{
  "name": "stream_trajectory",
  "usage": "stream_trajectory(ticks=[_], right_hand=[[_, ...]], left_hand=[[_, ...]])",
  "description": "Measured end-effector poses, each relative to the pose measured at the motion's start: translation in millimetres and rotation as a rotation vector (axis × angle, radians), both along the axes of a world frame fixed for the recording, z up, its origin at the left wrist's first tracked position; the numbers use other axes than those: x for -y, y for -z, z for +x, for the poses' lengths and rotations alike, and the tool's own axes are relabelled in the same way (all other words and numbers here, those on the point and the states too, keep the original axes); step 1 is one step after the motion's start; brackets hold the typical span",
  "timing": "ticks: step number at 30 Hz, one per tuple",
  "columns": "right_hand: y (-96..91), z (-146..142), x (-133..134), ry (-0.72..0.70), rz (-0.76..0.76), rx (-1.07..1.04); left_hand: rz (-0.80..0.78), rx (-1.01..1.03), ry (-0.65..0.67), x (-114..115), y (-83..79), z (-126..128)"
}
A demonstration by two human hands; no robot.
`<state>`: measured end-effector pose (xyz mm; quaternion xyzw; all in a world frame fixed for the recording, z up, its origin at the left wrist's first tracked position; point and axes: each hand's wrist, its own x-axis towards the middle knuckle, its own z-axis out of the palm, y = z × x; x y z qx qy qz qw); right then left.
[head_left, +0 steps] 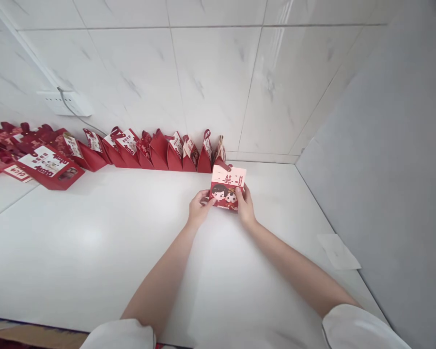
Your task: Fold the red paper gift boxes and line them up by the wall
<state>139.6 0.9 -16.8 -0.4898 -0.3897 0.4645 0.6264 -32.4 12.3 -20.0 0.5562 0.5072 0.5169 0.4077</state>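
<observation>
Between my two hands is a red and cream gift box [228, 178] printed with two cartoon faces and a red character, with a small ribbon at its top. My left hand [199, 208] grips its lower left side, thumb on the front. On the right edge, my right hand [246, 206] is closed with its thumb over the printed front. The box is tilted back a little, near the end of a row of similar red boxes [174, 157]. Its back and the fingers behind it are hidden.
A white table [94, 252] runs along a tiled wall [214, 77]. More red boxes are heaped at the left, with one larger box [53, 167] lying in front. A socket strip [67, 103] with a grey cable is on the wall. A grey panel [392, 160] borders the right, beside a white paper [338, 251].
</observation>
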Motion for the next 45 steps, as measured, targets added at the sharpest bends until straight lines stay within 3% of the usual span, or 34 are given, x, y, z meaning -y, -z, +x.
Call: stream_trajectory(ticks=[3,7,13,30,45], right_hand=[[2.8,-10.8,7.7,0.112,0.048,-0.086],[3.0,-5.7,6.3,0.059,0.006,-0.010],[-3.5,5.6,-3.6,-0.002,-0.001,0.051],[1.5,2.2,-2.1,-0.057,0.050,0.158],[1.2,4.8,-2.9,-0.075,0.010,0.129]], left_hand=[[-0.023,0.060,-0.029,-1.4,0.1,-3.4],[0.031,0.040,-0.017,5.2,-8.6,-2.6],[-0.021,0.107,0.241,9.5,-19.1,0.9],[-0.055,0.207,0.155,2.1,-10.6,2.2],[-0.073,0.184,0.079,3.6,-10.7,0.8]])
